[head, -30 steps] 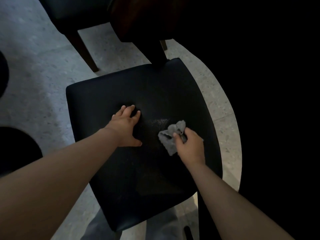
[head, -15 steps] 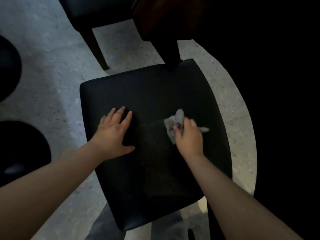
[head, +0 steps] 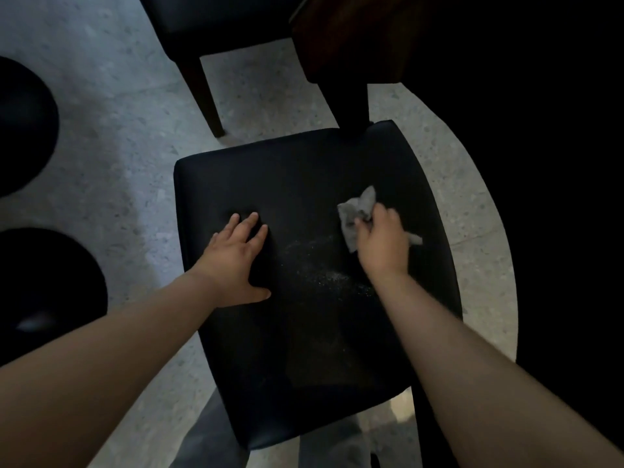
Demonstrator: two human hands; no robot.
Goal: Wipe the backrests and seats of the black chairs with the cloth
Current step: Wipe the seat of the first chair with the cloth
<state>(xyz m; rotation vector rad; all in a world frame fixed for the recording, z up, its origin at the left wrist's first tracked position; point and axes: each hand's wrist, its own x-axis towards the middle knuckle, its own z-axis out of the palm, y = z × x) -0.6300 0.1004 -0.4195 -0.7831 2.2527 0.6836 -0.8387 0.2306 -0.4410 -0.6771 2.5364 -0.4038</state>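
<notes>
A black padded chair seat [head: 304, 349] fills the middle of the view, seen from above. My right hand [head: 381, 241] grips a crumpled grey cloth [head: 354, 214] and holds it against the right half of the seat. My left hand [head: 236, 258] lies flat on the left half of the seat, fingers straight and spread. A patch of pale specks shows on the seat between the two hands. The chair's backrest is not visible.
A second black chair [head: 209, 25] with a dark wooden leg [head: 206, 96] stands at the top. A dark brown wooden piece [head: 337, 45] rises behind the seat. Two round black shapes [head: 30, 130] sit at the left on the grey speckled floor [head: 101, 96].
My right hand has slid the cloth away from me and to the right across the seat. My left hand stays flat on the seat, now a little farther left.
</notes>
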